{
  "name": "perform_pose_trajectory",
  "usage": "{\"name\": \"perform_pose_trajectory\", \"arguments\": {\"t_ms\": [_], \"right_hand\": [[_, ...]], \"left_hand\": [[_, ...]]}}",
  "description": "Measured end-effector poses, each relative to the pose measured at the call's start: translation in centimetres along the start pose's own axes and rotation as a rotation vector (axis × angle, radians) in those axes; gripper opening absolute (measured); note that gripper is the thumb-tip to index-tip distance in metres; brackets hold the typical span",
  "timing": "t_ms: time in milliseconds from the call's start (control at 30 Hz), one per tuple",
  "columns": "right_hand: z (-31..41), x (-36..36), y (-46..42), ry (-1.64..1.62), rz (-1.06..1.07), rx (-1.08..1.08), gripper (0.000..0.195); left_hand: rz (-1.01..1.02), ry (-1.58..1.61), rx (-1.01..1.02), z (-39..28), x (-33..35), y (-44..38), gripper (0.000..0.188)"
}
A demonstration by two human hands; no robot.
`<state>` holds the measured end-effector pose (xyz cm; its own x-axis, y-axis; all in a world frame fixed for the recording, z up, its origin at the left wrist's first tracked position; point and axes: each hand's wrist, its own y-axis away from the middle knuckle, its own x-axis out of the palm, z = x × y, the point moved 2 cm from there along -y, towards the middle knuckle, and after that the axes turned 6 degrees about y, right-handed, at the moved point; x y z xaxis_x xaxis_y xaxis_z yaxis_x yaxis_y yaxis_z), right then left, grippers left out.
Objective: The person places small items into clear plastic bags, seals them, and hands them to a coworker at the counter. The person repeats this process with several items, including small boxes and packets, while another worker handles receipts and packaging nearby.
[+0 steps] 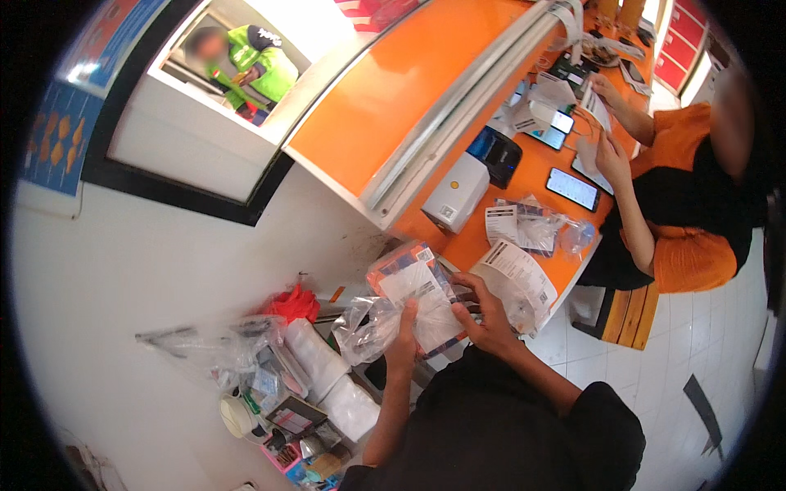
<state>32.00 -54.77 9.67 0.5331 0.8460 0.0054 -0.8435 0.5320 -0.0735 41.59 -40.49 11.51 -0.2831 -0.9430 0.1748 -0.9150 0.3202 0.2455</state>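
Between my two hands is an orange and blue box (424, 301) in a clear plastic bag, with a white printed slip on its upper face. My left hand (402, 337) grips the near left side, thumb on top, beside the bag's bunched plastic (366, 328). At the right side of the box, my right hand (485, 316) rests with its fingers bent and apart; whether it bears any weight is unclear. Just right of that hand, a clear bag with a printed receipt (519, 273) lies at the corner of the orange counter (457, 248).
A white label printer (457, 193), a black device (496, 156) and phones (572, 189) stand on the counter. A co-worker (681, 178) sits at right, holding paper. Plastic bags and supplies (295, 417) crowd the lower left. Another person (255, 64) is beyond the window.
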Motion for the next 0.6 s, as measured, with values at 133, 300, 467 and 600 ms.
{"name": "perform_pose_trajectory", "arguments": {"t_ms": [133,300,467,600], "right_hand": [[-1.0,-1.1,0.6,-0.079,0.014,0.014,0.044],[-2.5,-1.6,0.9,-0.063,-0.021,0.005,0.039],[-2.9,-1.8,1.1,-0.066,-0.021,0.013,0.040],[-2.5,-1.5,1.0,-0.023,-0.017,-0.008,0.040]], "left_hand": [[-0.059,0.013,0.005,-1.1,0.2,0.1,0.043],[-0.032,-0.020,0.175,-2.7,0.8,0.1,0.037],[-0.021,-0.031,0.182,-2.7,0.2,0.0,0.033],[-0.020,-0.039,0.246,-4.1,0.8,0.3,0.032]]}}
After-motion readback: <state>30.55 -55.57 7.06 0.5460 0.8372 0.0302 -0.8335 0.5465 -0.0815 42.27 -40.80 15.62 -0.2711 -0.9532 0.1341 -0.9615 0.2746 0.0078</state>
